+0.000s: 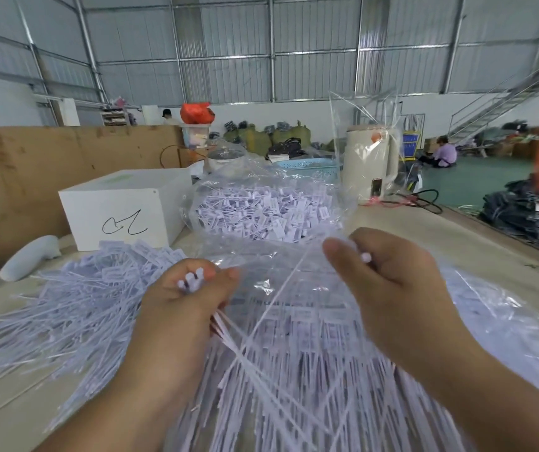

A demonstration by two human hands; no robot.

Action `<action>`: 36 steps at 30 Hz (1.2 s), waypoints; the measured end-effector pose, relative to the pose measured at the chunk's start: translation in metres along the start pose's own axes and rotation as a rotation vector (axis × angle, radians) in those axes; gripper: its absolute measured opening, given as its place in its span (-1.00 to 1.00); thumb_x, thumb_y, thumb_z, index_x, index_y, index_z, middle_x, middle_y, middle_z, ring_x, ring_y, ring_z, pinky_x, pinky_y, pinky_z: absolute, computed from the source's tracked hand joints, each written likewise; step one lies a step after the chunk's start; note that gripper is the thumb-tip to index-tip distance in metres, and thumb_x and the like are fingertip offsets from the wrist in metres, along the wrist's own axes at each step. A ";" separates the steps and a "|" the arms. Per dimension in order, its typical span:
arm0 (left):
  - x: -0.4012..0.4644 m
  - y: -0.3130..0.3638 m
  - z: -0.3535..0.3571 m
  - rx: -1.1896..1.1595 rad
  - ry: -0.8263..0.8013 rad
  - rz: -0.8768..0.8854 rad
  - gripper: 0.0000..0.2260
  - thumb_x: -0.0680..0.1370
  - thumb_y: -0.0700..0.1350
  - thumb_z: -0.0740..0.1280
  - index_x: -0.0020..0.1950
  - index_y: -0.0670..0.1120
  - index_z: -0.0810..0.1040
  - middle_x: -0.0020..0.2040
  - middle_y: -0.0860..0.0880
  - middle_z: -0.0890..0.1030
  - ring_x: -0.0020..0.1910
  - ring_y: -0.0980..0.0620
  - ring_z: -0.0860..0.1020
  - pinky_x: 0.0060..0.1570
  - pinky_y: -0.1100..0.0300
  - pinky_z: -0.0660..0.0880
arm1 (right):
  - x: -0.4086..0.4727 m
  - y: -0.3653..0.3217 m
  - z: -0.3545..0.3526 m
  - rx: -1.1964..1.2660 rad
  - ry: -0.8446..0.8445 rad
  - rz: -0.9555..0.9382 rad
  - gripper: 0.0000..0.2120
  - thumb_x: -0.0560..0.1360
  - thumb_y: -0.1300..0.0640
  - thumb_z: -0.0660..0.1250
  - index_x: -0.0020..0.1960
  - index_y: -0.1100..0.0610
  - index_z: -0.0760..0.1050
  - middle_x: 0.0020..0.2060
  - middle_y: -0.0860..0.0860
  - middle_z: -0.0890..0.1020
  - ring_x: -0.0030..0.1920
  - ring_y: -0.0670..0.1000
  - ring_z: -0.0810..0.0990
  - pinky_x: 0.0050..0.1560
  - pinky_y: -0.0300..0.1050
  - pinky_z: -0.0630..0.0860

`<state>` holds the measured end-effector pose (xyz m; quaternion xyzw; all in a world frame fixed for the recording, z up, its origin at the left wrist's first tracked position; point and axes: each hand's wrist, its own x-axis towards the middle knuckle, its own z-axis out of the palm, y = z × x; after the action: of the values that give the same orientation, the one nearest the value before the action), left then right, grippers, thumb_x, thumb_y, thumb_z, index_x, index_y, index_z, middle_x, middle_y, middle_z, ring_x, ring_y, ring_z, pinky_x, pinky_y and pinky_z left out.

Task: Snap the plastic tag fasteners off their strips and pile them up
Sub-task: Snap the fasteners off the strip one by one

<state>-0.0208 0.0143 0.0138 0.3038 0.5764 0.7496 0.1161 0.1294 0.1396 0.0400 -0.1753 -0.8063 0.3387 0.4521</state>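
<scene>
While only the head view is available, both hands are shown working close together above a spread of white fasteners. A small bundle of fasteners (193,282) is gripped in the left hand (183,305), the fingers curled round the stems so that the rounded ends stick up past the thumb and the long tails hang down below the palm; the bundle is probably held this way so that loose pieces can be gathered before being dropped. One white end (365,257) is pinched in the right hand (388,275) between thumb and forefinger, and a thin stem is seen running down from it toward the strips (297,363) lying under clear film in front of the person, which suggests that a piece is being pulled or snapped free. Whether it is already detached cannot be told.

A loose pile (82,305) of separated fasteners is spread on the surface (457,230) to the left, within easy reach of the left hand. Behind the hands, an open clear bag (261,207) is filled with more tags. A white box (124,207) is set beside it, and a cream kettle (371,164) is standing further back.
</scene>
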 end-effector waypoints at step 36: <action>-0.012 0.003 0.018 0.012 -0.104 0.087 -0.66 0.16 0.10 0.55 -0.36 -0.04 0.46 -0.47 0.00 0.31 -0.47 0.02 0.26 -0.35 0.13 0.22 | -0.007 -0.002 0.017 -0.133 -0.170 -0.049 -0.60 0.48 -0.20 0.22 -0.40 0.00 0.23 -0.57 -0.11 0.36 -0.54 -0.07 0.27 -0.47 -0.23 0.15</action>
<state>-0.0007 0.0215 0.0155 0.3678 0.5603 0.7337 0.1113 0.1191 0.1277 0.0306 -0.1557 -0.8665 0.2872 0.3774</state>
